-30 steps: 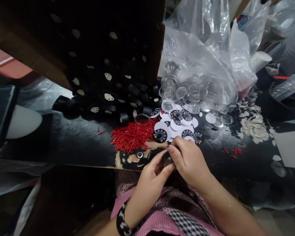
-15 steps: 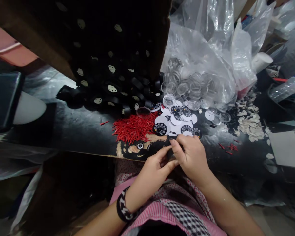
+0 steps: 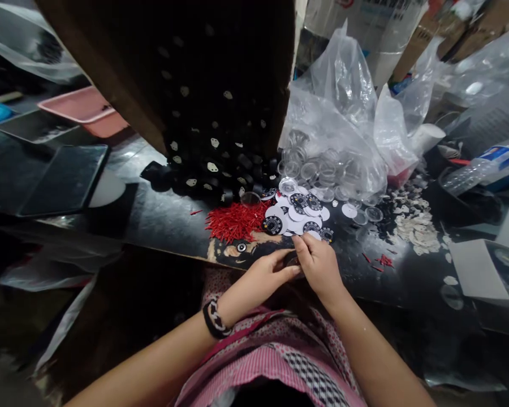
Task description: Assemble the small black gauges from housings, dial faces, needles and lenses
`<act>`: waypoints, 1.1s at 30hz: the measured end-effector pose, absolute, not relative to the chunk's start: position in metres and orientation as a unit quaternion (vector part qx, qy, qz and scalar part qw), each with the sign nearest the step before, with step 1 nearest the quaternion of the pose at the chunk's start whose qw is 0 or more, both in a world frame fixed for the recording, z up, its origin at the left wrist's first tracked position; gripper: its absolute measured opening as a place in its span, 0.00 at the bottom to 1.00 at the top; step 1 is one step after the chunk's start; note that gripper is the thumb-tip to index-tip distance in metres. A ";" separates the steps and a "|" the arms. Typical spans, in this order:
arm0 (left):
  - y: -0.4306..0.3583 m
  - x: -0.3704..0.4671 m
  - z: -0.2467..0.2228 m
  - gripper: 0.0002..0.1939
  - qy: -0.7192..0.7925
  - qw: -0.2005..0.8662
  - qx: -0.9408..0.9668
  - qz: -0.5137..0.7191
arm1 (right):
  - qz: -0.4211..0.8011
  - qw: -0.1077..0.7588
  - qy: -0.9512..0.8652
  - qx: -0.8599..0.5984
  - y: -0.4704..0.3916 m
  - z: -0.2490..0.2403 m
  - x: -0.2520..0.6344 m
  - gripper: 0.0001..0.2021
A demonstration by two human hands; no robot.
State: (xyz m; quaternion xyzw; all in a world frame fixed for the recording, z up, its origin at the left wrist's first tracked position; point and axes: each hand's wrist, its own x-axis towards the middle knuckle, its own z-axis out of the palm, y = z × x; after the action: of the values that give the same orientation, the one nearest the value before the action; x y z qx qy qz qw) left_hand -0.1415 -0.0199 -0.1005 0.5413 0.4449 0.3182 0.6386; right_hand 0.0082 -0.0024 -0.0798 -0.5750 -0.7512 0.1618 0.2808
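Just over the table's front edge, my left hand (image 3: 263, 278) is wrapped round a small dark round case (image 3: 292, 259), mostly covered by fingers. My right hand (image 3: 321, 264) is closed against the case's right side, thumb and fingers pinched together; what the pinch holds is hidden. Beyond the hands lies a pile of white discs and black printed dials (image 3: 297, 217). Left of it is a heap of thin red pointers (image 3: 232, 223). Clear round covers (image 3: 318, 167) spill from a plastic bag behind. Black round cases (image 3: 207, 189) lie at a large box's mouth.
A dark box (image 3: 220, 68) rises at the back. On the left are a phone-like dark slab (image 3: 65, 181) and a pink basin (image 3: 87, 110). Pale flat pieces (image 3: 415, 226), several red pointers (image 3: 384, 260) and a white carton (image 3: 477, 271) sit at right. A small ring (image 3: 241, 247) rests near the edge.
The view has tilted up and swung left, showing more of the back and left. Both hands stay together at the dark round case, with only slight finger movement.
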 end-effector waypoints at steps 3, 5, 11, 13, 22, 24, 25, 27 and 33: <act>-0.024 -0.140 -0.100 0.22 0.457 0.629 0.542 0.320 | 0.161 0.281 -0.747 -0.580 -0.004 -0.081 0.007 0.22; -0.022 -0.137 -0.100 0.20 0.471 0.618 0.542 0.319 | 0.168 0.276 -0.747 -0.581 -0.004 -0.083 0.006 0.22; -0.029 -0.144 -0.089 0.19 0.515 0.586 0.540 0.316 | 0.241 0.273 -0.758 -0.541 -0.001 -0.080 0.009 0.21; -0.050 -0.168 -0.092 0.19 0.542 0.570 0.532 0.315 | 0.292 0.279 -0.764 -0.503 -0.003 -0.076 0.013 0.19; -0.092 -0.301 -0.114 0.22 0.756 0.165 0.550 0.314 | 0.415 0.262 -0.734 -0.469 0.001 -0.077 -0.004 0.13; -0.055 -0.290 -0.100 0.20 0.705 0.154 0.611 0.324 | 0.414 0.250 -0.744 -0.460 0.002 -0.077 -0.011 0.13; -0.032 -0.283 -0.093 0.19 0.689 0.165 0.625 0.330 | 0.411 0.246 -0.747 -0.461 0.001 -0.076 -0.012 0.13; 0.013 -0.271 -0.083 0.21 0.675 0.170 0.634 0.337 | 0.409 0.236 -0.747 -0.467 0.000 -0.076 -0.012 0.13; 0.076 -0.266 -0.095 0.26 0.679 0.192 0.612 0.356 | 0.399 0.232 -0.735 -0.497 -0.011 -0.080 -0.003 0.13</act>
State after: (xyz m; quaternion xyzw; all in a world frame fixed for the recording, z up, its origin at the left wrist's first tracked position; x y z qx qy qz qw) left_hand -0.2664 0.0765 -0.0949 0.6125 0.6794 0.3558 0.1917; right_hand -0.0031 -0.0110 -0.0797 -0.4970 -0.7352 0.3985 0.2316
